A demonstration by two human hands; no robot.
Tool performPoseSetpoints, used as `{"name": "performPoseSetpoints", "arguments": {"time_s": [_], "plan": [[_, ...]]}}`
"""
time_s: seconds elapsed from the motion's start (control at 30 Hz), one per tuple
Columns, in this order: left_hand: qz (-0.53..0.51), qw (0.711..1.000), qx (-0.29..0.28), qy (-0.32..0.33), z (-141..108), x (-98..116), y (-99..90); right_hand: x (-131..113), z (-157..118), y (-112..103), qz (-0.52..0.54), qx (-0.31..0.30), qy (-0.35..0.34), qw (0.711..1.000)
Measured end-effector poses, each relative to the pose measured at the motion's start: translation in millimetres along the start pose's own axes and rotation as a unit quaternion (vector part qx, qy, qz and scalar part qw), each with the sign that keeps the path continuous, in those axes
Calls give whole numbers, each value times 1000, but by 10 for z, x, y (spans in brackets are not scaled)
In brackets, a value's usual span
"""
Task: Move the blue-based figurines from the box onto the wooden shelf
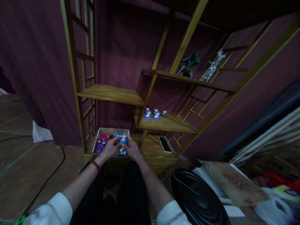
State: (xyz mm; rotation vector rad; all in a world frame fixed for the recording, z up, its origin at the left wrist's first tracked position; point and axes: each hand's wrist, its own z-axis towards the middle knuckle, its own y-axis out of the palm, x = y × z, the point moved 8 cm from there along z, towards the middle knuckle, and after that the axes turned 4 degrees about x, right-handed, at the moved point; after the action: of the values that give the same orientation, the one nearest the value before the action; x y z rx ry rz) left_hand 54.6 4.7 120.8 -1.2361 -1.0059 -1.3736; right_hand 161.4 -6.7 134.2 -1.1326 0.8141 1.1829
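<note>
A small blue-and-white figurine (123, 138) is held between both hands, above an open box (113, 130) on the bottom shelf. My left hand (111, 148) has its fingertips at the figurine's left side. On its right side are the closed fingers of my right hand (132, 148). Inside the box lie a red-and-blue figure (99, 146) and other small blue-and-white figures (122, 151), partly hidden by the hands. Several similar little figurines (156, 115) stand upright in two rows on the shelf to the right.
The wooden rack has a bare left shelf (112, 93). Its upper right shelf (194, 80) bears a dark green figure (190, 64) and a clear, shiny figure (211, 70). A phone (165, 144) lies low on the right. A black ribbed object (199, 198) stands in front.
</note>
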Motion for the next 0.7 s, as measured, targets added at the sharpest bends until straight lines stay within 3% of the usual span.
{"name": "performPoseSetpoints", "arguments": {"time_s": [0.37, 0.53, 0.7], "plan": [[-40, 999, -4, -5, -180, 314, 195, -275, -191, -208, 85, 8, -8, 996], [-44, 999, -28, -14, -188, 477, 368, -398, -241, -367, 158, 9, 3, 987], [-51, 997, -47, -18, -179, 582, 551, -448, -263, -577, 142, 29, -1, 989]]}}
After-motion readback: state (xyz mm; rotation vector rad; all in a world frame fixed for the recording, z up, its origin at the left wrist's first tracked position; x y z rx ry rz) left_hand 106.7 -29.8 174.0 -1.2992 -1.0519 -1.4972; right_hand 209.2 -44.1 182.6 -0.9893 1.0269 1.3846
